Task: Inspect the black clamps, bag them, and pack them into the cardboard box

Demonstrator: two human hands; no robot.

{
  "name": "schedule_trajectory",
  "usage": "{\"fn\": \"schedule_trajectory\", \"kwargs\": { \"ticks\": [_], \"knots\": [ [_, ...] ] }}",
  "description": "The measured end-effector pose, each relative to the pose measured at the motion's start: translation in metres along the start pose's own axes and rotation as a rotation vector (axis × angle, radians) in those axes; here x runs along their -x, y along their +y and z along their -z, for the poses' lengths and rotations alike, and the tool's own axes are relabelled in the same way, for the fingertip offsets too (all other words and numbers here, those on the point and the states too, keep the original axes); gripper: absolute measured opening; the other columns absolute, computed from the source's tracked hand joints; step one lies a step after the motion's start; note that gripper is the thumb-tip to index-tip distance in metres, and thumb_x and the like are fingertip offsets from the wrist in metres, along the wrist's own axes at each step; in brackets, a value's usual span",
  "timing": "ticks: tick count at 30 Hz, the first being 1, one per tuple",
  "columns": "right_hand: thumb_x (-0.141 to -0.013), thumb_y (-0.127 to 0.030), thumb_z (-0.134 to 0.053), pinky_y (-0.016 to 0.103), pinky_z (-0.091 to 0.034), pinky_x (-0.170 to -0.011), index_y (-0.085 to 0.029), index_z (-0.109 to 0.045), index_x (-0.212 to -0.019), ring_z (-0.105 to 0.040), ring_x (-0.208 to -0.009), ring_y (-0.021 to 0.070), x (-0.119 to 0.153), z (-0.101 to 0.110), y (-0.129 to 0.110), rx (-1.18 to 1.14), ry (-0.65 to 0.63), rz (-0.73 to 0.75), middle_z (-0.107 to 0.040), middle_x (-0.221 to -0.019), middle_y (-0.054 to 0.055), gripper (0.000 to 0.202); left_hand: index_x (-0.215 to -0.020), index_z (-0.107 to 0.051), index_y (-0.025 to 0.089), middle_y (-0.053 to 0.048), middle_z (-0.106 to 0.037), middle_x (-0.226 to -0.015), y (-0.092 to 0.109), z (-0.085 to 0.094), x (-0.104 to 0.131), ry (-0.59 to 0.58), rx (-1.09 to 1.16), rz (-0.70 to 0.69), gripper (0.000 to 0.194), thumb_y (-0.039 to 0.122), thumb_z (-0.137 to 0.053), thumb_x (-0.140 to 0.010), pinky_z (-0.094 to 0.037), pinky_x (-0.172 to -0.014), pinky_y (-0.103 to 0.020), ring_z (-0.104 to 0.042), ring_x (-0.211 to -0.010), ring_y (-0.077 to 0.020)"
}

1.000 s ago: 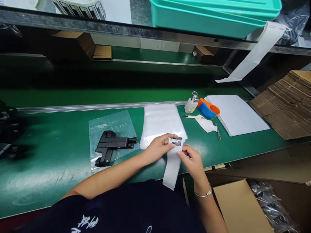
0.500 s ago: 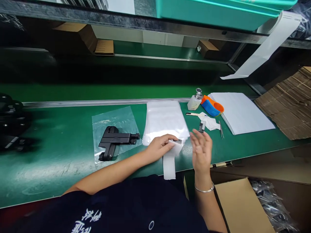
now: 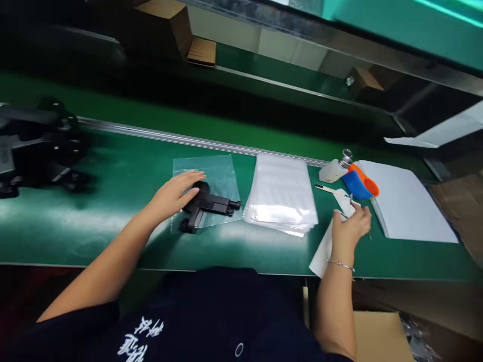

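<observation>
My left hand point(image 3: 177, 193) lies with stretched fingers against the rounded end of a black plastic part point(image 3: 213, 203). That part rests on a clear plastic bag point(image 3: 222, 173) on the green bench. To the right, my right hand point(image 3: 351, 226) is bent down over a crumpled white tissue point(image 3: 342, 201), thumb and fingers curled. Something small and dark shows between them, too blurred to name. A white paper strip point(image 3: 322, 254) runs from beneath this hand toward the bench's front edge. Between the hands is a stack of clear bags point(image 3: 281, 196).
Behind my right hand stand a white pump bottle point(image 3: 334, 170) and blue and orange cups point(image 3: 358, 183), with a thin stick point(image 3: 328, 189) in front. A stack of white sheets point(image 3: 411, 201) lies right. Blurred black equipment point(image 3: 37, 146) sits far left; a metal shelf edge point(image 3: 302, 30) crosses above.
My left hand has left the white strip and moved left to the black part. My right hand has lowered onto the tissue area, and the strip now lies by it. The camera view has tilted.
</observation>
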State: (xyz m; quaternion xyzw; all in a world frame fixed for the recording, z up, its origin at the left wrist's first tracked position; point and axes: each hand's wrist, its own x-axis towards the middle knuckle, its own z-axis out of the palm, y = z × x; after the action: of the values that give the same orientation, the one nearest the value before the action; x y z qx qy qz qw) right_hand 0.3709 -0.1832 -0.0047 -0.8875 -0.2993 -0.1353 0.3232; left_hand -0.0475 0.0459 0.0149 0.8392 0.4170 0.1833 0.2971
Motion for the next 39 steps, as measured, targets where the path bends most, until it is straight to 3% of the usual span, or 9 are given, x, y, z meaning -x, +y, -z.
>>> {"fn": "schedule_trajectory", "kwargs": {
  "ticks": [2,4,6,8,11,13,20,39],
  "knots": [
    [-0.082,-0.04,-0.058,0.059,-0.024,-0.112,-0.018,-0.06,-0.108,-0.034,-0.14,0.0356,0.016,-0.007,-0.039,-0.201,0.053,0.068,-0.044,-0.144,0.02,0.034,-0.135,-0.054,0.019,-0.009,-0.05,-0.146,-0.027,-0.004,0.009,-0.074,0.057,0.005,0.054,0.043,-0.037,-0.09,-0.027,-0.118,-0.045,-0.038,-0.141,-0.0279],
    [-0.088,-0.043,-0.053,0.054,-0.03,-0.111,-0.021,-0.061,-0.092,-0.045,-0.133,0.0307,0.041,-0.015,-0.089,-0.545,-0.119,0.091,-0.054,-0.136,0.015,0.024,-0.143,-0.044,0.016,-0.012,-0.043,-0.15,-0.033,-0.019,0.021,-0.064,0.123,0.048,0.056,0.038,-0.031,-0.093,-0.025,-0.12,-0.044,-0.036,-0.142,-0.0253],
    [-0.087,-0.042,-0.056,0.053,-0.031,-0.111,-0.022,-0.06,-0.079,-0.048,-0.131,0.0296,0.07,-0.024,-0.139,-0.775,-0.486,0.091,-0.061,-0.129,0.011,0.022,-0.146,-0.038,0.016,-0.013,-0.038,-0.152,-0.023,-0.036,0.033,-0.02,0.154,0.103,0.055,0.033,-0.03,-0.095,-0.024,-0.12,-0.045,-0.031,-0.144,-0.0244],
    [-0.085,-0.04,-0.059,0.052,-0.03,-0.111,-0.023,-0.06,-0.072,-0.048,-0.131,0.0291,0.098,-0.035,-0.18,-0.825,-0.778,0.108,-0.064,-0.124,0.009,0.021,-0.148,-0.034,0.018,-0.013,-0.033,-0.154,-0.006,-0.05,0.044,0.007,0.163,0.13,0.053,0.028,-0.03,-0.096,-0.022,-0.121,-0.047,-0.023,-0.148,-0.0248],
    [-0.081,-0.037,-0.06,0.056,-0.023,-0.112,-0.023,-0.06,-0.067,-0.045,-0.131,0.0306,0.126,-0.053,-0.212,-0.72,-0.902,0.13,-0.066,-0.119,0.008,0.02,-0.148,-0.033,0.018,-0.014,-0.024,-0.158,0.013,-0.061,0.056,0.026,0.183,0.117,0.052,0.022,-0.03,-0.096,-0.02,-0.121,-0.051,-0.014,-0.15,-0.0266],
    [-0.081,-0.035,-0.058,0.057,-0.021,-0.112,-0.023,-0.059,-0.065,-0.045,-0.129,0.0305,0.134,-0.06,-0.217,-0.65,-0.895,0.145,-0.066,-0.116,0.008,0.019,-0.147,-0.033,0.019,-0.014,-0.021,-0.16,0.017,-0.063,0.059,0.041,0.202,0.106,0.051,0.019,-0.031,-0.096,-0.021,-0.12,-0.053,-0.014,-0.15,-0.0275],
    [-0.08,-0.03,-0.058,0.047,-0.036,-0.1,-0.023,-0.058,-0.064,-0.054,-0.111,0.0266,0.129,-0.059,-0.215,-0.57,-0.951,0.158,-0.064,-0.11,0.007,0.018,-0.147,-0.034,0.021,-0.013,-0.023,-0.159,0.013,-0.061,0.059,0.051,0.202,0.075,0.053,0.015,-0.034,-0.095,-0.023,-0.12,-0.055,-0.018,-0.149,-0.0293],
    [-0.081,-0.03,-0.058,0.045,-0.036,-0.098,-0.022,-0.057,-0.063,-0.053,-0.11,0.0269,0.126,-0.058,-0.22,-0.516,-0.993,0.161,-0.063,-0.107,0.007,0.02,-0.145,-0.035,0.019,-0.015,-0.025,-0.158,0.015,-0.059,0.059,0.04,0.179,0.086,0.052,0.016,-0.036,-0.094,-0.026,-0.119,-0.053,-0.021,-0.149,-0.0298]
  ]
}}
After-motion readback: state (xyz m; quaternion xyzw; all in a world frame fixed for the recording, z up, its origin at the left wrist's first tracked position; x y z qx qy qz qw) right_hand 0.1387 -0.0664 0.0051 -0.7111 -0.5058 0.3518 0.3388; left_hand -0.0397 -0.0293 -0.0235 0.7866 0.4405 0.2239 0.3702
